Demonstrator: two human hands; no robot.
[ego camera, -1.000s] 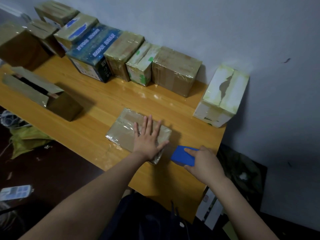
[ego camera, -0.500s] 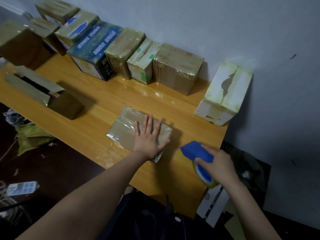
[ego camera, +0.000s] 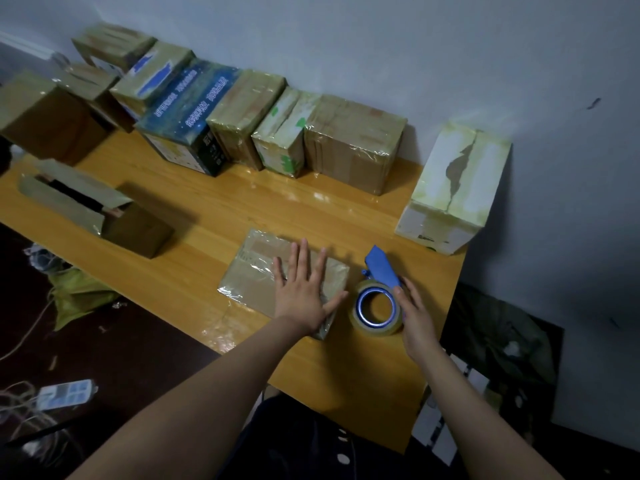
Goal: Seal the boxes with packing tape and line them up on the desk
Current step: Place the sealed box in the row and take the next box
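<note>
Shiny, wrinkly brown box (ego camera: 254,273) under L hand (ego camera: 304,296); R hand (ego camera: 417,318) holds tape dispenser (ego camera: 382,271).

Your counter (ego camera: 207,209): wood, glossy varnish, throwing glare. In front of you, flat box (ego camera: 256,271): brown cardboard under crinkled shiny clear tape. Your dispenser (ego camera: 382,268): smooth blue plastic; its roll (ego camera: 377,329) clear, glossy. The open box (ego camera: 138,233): matt cardboard.
</note>
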